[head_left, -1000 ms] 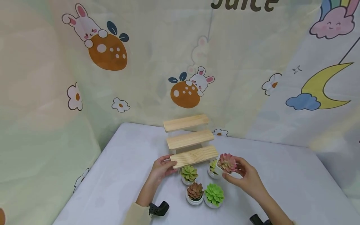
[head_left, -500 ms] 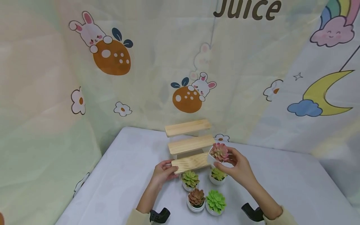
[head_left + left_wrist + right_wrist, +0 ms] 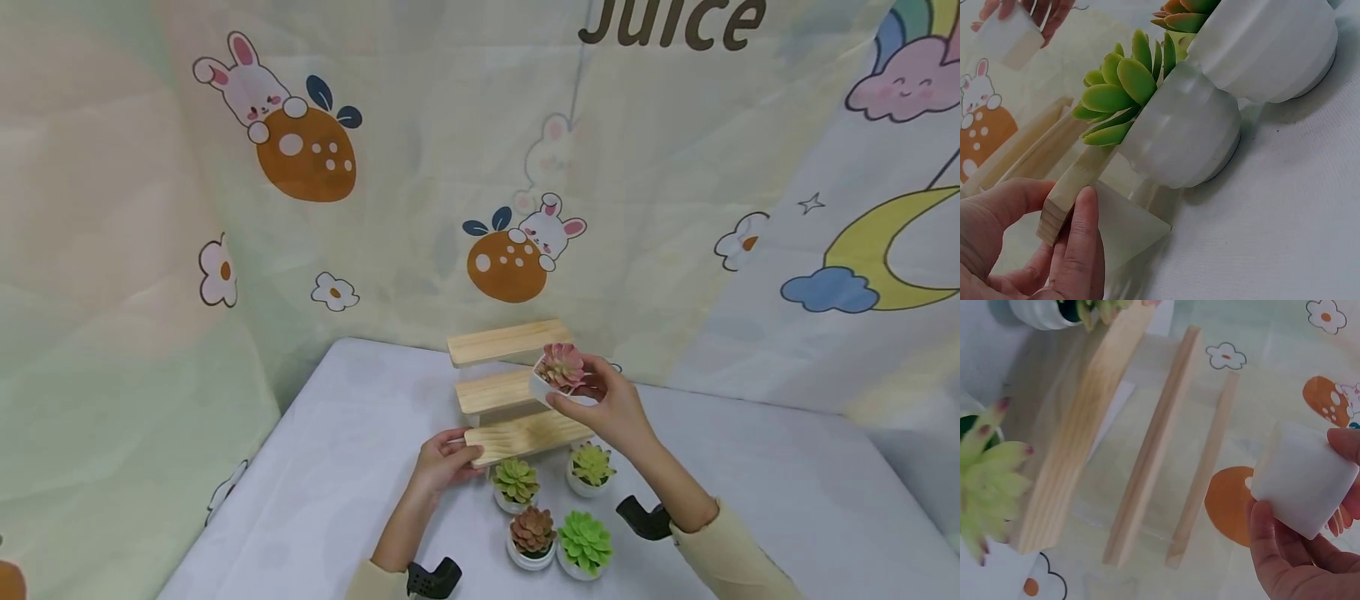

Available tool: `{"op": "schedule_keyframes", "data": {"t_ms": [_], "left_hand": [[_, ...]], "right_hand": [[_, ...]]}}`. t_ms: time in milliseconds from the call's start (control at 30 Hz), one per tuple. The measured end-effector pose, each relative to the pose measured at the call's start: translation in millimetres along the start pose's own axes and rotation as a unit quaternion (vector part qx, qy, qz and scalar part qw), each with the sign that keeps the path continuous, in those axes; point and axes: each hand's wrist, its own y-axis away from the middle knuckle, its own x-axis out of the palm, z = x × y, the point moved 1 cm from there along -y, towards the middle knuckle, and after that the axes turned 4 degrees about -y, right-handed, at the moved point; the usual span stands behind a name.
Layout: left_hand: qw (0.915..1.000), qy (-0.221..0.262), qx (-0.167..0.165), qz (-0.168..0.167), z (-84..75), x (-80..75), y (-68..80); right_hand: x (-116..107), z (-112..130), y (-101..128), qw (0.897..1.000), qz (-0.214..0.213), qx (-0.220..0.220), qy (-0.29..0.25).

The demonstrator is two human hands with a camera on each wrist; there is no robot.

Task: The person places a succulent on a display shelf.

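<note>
A three-step wooden shelf (image 3: 517, 390) stands at the back of the white table (image 3: 750, 467). My right hand (image 3: 592, 396) grips a white pot with a pink succulent (image 3: 558, 367), held in the air by the right end of the middle step, near the top one. The right wrist view shows the white pot (image 3: 1304, 478) pinched between thumb and fingers, with the shelf steps (image 3: 1147, 456) below it. My left hand (image 3: 446, 458) holds the left end of the lowest step (image 3: 1069, 190), thumb on its edge.
Several potted succulents stand in front of the shelf: a light green one (image 3: 514, 481), a yellow-green one (image 3: 592, 467), a brown one (image 3: 532, 533) and a bright green one (image 3: 584, 543). A printed cartoon curtain (image 3: 300, 150) closes in the back and sides.
My right hand has lifted the pink succulent pot from the table beside the lowest step up and leftward to the upper steps. The left hand has stayed on the lowest step.
</note>
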Motion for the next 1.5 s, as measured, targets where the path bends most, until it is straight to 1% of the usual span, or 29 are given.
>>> {"op": "schedule_keyframes", "data": {"t_ms": [233, 333, 567, 700, 933, 1067, 1267, 1500], "left_hand": [[1.0, 0.007, 0.005, 0.004, 2.4, -0.1, -1.7], [1.0, 0.007, 0.004, 0.004, 3.2, -0.5, -1.7], [1.0, -0.001, 0.007, 0.003, 1.1, -1.8, -0.4], [1.0, 0.001, 0.006, 0.007, -0.4, -2.0, -0.9], [0.9999, 0.004, 0.006, 0.009, -1.0, -1.7, -0.7], [0.9999, 0.006, 0.008, 0.011, 0.3, -1.3, -0.8], [0.9999, 0.002, 0.012, 0.008, 1.4, 0.3, -1.4], [0.9999, -0.005, 0.01, 0.005, 2.1, -0.5, -1.6]], "right_hand": [[7, 3, -22, 1.0, -0.01, -0.002, 0.006], [10, 2, -31, 1.0, -0.009, 0.006, 0.01], [18, -1, -51, 0.999, -0.009, 0.033, -0.004], [22, -2, -59, 0.999, -0.008, 0.043, 0.003], [31, -1, -75, 0.999, -0.011, 0.035, 0.025], [32, -4, -84, 0.998, -0.017, 0.048, 0.041], [34, -11, -94, 0.996, -0.018, 0.073, 0.04], [38, -18, -98, 0.997, -0.021, 0.076, 0.027]]}}
